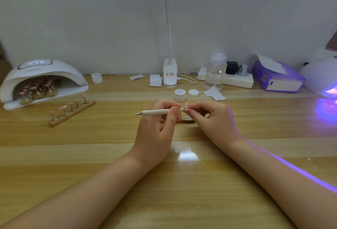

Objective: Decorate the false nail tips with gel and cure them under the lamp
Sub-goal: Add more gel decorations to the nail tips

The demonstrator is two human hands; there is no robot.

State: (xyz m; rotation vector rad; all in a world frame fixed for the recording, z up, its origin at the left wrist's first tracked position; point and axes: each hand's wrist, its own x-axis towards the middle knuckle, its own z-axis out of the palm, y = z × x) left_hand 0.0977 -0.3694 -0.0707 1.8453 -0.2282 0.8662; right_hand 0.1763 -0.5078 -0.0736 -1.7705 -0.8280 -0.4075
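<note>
My left hand [156, 125] grips a white dotting pen [156, 112] that lies level, its metal point facing left and its other end at a pink nail tip [186, 106] with white dots. My right hand [211, 119] pinches that tip's stand. A wooden holder [186, 121] lies on the table, mostly hidden behind both hands. An open white gel pot [180, 95] and its lid [193, 92] sit just beyond. At the left a white curing lamp [43, 81] shelters several pink tips on stands. In front of it lies a wooden strip [72, 113] with several pink tips.
A second lamp [324, 77] glows violet at the right edge. Along the wall stand a clip desk light [170, 73], a clear bottle [216, 72], a power strip [237, 81], a purple tissue box [277, 77], another small pot [96, 78] and white wipes [156, 80].
</note>
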